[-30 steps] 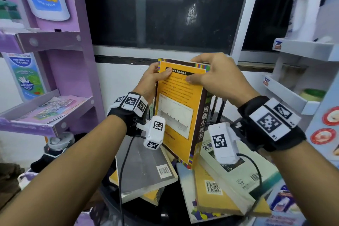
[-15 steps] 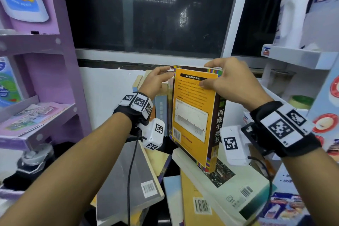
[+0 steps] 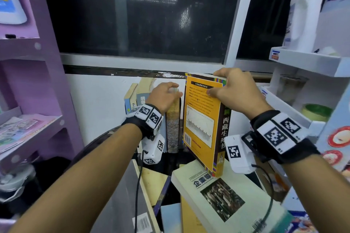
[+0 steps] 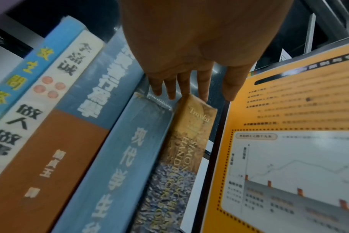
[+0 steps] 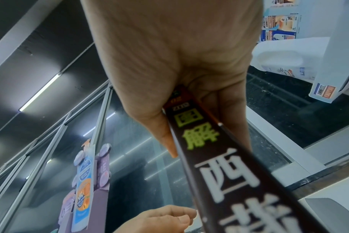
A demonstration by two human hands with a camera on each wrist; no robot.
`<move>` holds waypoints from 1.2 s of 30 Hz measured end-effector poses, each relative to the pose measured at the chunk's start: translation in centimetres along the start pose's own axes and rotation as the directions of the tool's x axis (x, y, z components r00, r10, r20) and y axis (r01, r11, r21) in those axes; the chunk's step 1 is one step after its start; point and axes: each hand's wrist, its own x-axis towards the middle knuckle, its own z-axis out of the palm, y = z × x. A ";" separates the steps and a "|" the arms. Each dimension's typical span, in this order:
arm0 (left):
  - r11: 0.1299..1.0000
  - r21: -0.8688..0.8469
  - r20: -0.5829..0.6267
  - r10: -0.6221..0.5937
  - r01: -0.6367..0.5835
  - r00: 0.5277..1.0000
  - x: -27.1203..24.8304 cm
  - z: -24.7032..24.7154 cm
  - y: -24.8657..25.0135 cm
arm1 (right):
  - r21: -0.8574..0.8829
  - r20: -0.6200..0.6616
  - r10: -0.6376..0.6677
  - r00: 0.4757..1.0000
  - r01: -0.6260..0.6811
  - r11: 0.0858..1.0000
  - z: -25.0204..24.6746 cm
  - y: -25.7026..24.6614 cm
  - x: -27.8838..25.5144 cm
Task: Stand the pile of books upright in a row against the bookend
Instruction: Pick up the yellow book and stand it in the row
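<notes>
My right hand [image 3: 223, 85] grips the top edge of an orange-covered book [image 3: 202, 119] and holds it upright, thumb on the cover and fingers over the top. Its dark spine [image 5: 229, 173] faces me. The book's lower corner hangs over a pale green book [image 3: 217, 195] that lies flat. A narrow gap to the left separates it from a row of upright books [image 3: 140, 98]. My left hand [image 3: 166, 94] rests with straight fingers [image 4: 203, 88] on top of the tan-spined book [image 4: 191, 134] at the row's right end. I cannot make out the bookend.
More books lie flat in the pile in front: a grey one [image 3: 121, 204] and a yellow one [image 3: 153, 183]. A purple shelf unit [image 3: 37, 62] stands on the left. On the right is a white shelf [image 3: 306, 62] with a white bottle [image 3: 303, 15]. A dark window [image 3: 142, 15] is behind.
My left hand has let go of the orange book and moved onto the standing row. My right hand has carried the book forward, close to the row's right end.
</notes>
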 end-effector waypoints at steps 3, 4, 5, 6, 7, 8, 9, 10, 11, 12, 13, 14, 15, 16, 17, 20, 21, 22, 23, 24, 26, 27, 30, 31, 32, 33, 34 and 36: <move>0.998 0.058 0.113 -0.030 0.023 0.993 0.5 0.4 -0.6 | -0.010 -0.015 -0.001 1.000 0.001 1.000 1.2 0.6 1.3; 0.997 0.077 0.152 -0.027 0.016 0.988 0.6 0.6 -0.8 | -0.020 -0.020 -0.002 1.000 0.002 1.000 1.7 0.7 1.8; 0.995 0.105 0.175 -0.018 0.000 0.984 0.7 0.7 -0.9 | -0.026 -0.025 -0.001 1.000 0.001 1.000 2.1 0.8 2.2; 0.991 0.134 0.179 -0.006 -0.018 0.984 0.7 0.7 -0.9 | -0.032 -0.034 0.002 0.999 -0.003 0.999 2.6 1.0 2.7; 0.987 0.159 0.176 0.003 -0.031 0.984 0.6 0.7 -0.9 | -0.041 -0.046 0.006 0.999 -0.008 0.999 3.1 1.1 3.2; 0.983 0.177 0.174 0.015 -0.046 0.985 0.6 0.7 -0.9 | -0.051 -0.060 0.010 0.998 -0.013 0.999 3.6 1.2 3.6; 0.980 0.193 0.174 0.023 -0.057 0.984 0.5 0.7 -0.9 | -0.059 -0.073 0.014 0.997 -0.018 0.998 4.2 1.3 4.1; 0.977 0.204 0.173 0.032 -0.068 0.984 0.5 0.7 -1.0 | -0.067 -0.087 0.017 0.996 -0.023 0.997 4.8 1.3 4.4; 0.974 0.211 0.170 0.045 -0.081 0.984 0.4 0.7 -1.2 | -0.075 -0.100 0.021 0.995 -0.028 0.997 5.4 1.4 4.8; 0.972 0.215 0.163 0.062 -0.097 0.985 0.4 0.7 -1.3 | -0.080 -0.110 0.026 0.994 -0.035 0.996 6.0 1.4 5.1; 0.968 0.222 0.156 0.080 -0.114 0.985 0.3 0.7 -1.5 | -0.083 -0.119 0.033 0.992 -0.043 0.996 6.5 1.4 5.3; 0.964 0.230 0.150 0.099 -0.132 0.984 0.4 0.8 -1.7 | -0.083 -0.126 0.038 0.991 -0.048 0.995 7.0 1.4 5.6; 0.960 0.239 0.150 0.112 -0.146 0.982 0.4 0.8 -1.9 | -0.084 -0.135 0.043 0.990 -0.055 0.995 7.5 1.4 5.8; 0.956 0.247 0.157 0.121 -0.157 0.980 0.4 0.8 -1.9 | -0.083 -0.142 0.053 0.988 -0.065 0.994 8.0 1.4 6.0; 0.954 0.252 0.172 0.122 -0.164 0.977 0.5 0.7 -2.0 | -0.078 -0.147 0.065 0.987 -0.077 0.994 8.5 1.4 6.1; 0.936 0.296 0.237 0.121 -0.190 0.964 0.7 0.6 -2.4 | -0.073 -0.137 0.088 0.987 -0.098 0.993 9.9 1.6 6.5; 0.924 0.324 0.251 0.123 -0.203 0.960 0.7 0.6 -2.6 | -0.076 -0.133 0.092 0.987 -0.102 0.992 10.3 1.6 6.7; 0.914 0.348 0.258 0.120 -0.208 0.959 0.7 0.6 -2.7 | -0.077 -0.135 0.090 0.987 -0.101 0.992 10.7 1.7 6.8; 0.906 0.367 0.260 0.118 -0.211 0.958 0.7 0.6 -2.8 | -0.075 -0.140 0.085 0.987 -0.096 0.993 11.1 1.8 6.9; 0.898 0.383 0.258 0.120 -0.215 0.959 0.8 0.6 -2.8 | -0.072 -0.145 0.083 0.986 -0.094 0.993 11.5 1.8 7.0; 0.884 0.408 0.250 0.133 -0.229 0.959 0.7 0.8 -2.8 | -0.064 -0.148 0.084 0.986 -0.094 0.994 12.3 1.8 7.2; 0.879 0.415 0.245 0.139 -0.233 0.959 0.8 0.9 -2.9 | -0.057 -0.145 0.084 0.986 -0.093 0.994 12.6 1.9 7.2; 0.876 0.422 0.235 0.143 -0.233 0.962 1.1 1.1 -3.4 | -0.058 -0.140 0.076 0.987 -0.085 0.995 13.6 1.9 7.6; 0.879 0.417 0.235 0.142 -0.232 0.961 1.2 1.1 -3.6 | -0.065 -0.141 0.069 0.988 -0.079 0.995 13.8 2.0 7.7; 0.880 0.414 0.236 0.143 -0.233 0.961 1.3 1.2 -3.7 | -0.071 -0.140 0.069 0.988 -0.079 0.994 14.1 2.0 7.9; 0.879 0.416 0.234 0.145 -0.234 0.961 1.4 1.3 -3.8 | -0.075 -0.139 0.069 0.988 -0.080 0.994 14.3 2.0 8.0; 0.876 0.421 0.229 0.147 -0.234 0.962 1.4 1.3 -3.9 | -0.079 -0.137 0.068 0.988 -0.079 0.994 14.4 2.1 8.0; 0.870 0.434 0.214 0.153 -0.234 0.965 1.3 1.4 -4.0 | -0.078 -0.138 0.065 0.988 -0.076 0.994 14.7 2.1 8.2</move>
